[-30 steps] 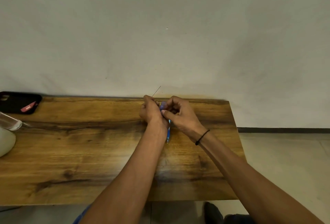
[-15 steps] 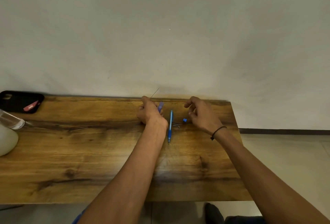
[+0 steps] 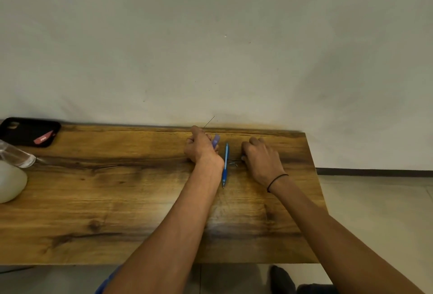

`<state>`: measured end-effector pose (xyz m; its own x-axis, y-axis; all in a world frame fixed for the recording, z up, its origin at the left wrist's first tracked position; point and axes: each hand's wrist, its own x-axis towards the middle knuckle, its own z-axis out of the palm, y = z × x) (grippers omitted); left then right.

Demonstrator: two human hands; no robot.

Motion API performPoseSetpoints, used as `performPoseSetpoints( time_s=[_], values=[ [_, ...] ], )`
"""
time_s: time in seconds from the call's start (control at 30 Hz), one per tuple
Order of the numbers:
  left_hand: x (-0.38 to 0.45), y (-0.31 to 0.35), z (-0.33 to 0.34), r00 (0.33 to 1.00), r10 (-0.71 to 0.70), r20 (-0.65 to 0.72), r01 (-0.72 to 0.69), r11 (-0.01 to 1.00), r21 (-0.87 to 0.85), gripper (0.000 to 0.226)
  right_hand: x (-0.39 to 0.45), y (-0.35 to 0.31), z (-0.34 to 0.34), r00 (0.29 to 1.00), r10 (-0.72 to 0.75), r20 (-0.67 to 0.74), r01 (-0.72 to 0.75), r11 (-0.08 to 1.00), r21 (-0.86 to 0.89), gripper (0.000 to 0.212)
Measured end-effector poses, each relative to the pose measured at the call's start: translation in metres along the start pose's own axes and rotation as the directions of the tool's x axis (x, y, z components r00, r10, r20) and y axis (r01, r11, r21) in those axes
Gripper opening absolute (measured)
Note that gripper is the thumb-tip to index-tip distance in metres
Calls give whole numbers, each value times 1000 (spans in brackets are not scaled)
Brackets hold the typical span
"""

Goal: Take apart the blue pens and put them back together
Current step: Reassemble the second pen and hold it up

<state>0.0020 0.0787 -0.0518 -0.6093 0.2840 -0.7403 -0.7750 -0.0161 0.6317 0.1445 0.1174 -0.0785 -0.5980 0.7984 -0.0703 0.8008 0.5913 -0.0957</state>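
Loss of small parts looks like the main risk. The left hand (image 3: pixel 201 148), near the far edge of the desk (image 3: pixel 117 200), is curled around a pale purple-blue pen piece (image 3: pixel 216 140), with a thin dark rod (image 3: pixel 209 122), probably the refill, sticking up past the knuckles toward the wall. The right hand (image 3: pixel 261 157) rests knuckles-up on the desk with its fingers curled under; what it pinches, if anything, I cannot tell. Between the hands lies a whole blue pen (image 3: pixel 225 164), tip toward the near edge, and just beside it a small wire spring (image 3: pixel 233 164) sits loose on the wood. A brush of either wrist could send that spring rolling or flick it off the desk, and the slim rod could bend if pushed in crooked.
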Motion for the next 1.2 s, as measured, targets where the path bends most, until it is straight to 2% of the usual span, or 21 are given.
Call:
performPoseSetpoints(
  time_s=[0.13,0.23,0.3,0.37,0.43,0.47,0.6,0.83,1.2],
  values=[
    [0,0,-1,1000,-5,24,4,1000,13,16,0,-1,-3,1000,4,-12,-3,1000,16,17],
    [1,0,-2,1000,-4,16,4,1000,25,16,3,-5,-17,998,52,-44,-39,962,270,8],
    [0,0,-2,1000,3,16,-3,1000,17,17,7,-10,-34,994,89,-64,-40,835,548,6],
    [-2,0,-1,1000,16,8,-16,1000,9,19,9,-17,-55,992,70,-101,35,625,780,6],
    [-4,0,-1,1000,24,-4,-24,1000,4,21,8,-23,-73,986,28,-162,133,447,885,7],
    [-5,0,-1,1000,28,-5,-28,1000,3,21,6,-26,-79,983,5,-186,167,419,892,8],
    [-6,0,-2,1000,25,9,-25,1000,-9,17,-1,-38,-87,974,-81,-213,224,517,826,7],
    [-8,0,-1,998,53,17,-52,999,-10,17,-3,-40,-90,973,-63,-220,205,669,715,7],
    [-1,3,-3,999,32,-44,-32,999,10,17,-6,-42,-95,948,-199,-247,308,765,566,8]
  ],
)
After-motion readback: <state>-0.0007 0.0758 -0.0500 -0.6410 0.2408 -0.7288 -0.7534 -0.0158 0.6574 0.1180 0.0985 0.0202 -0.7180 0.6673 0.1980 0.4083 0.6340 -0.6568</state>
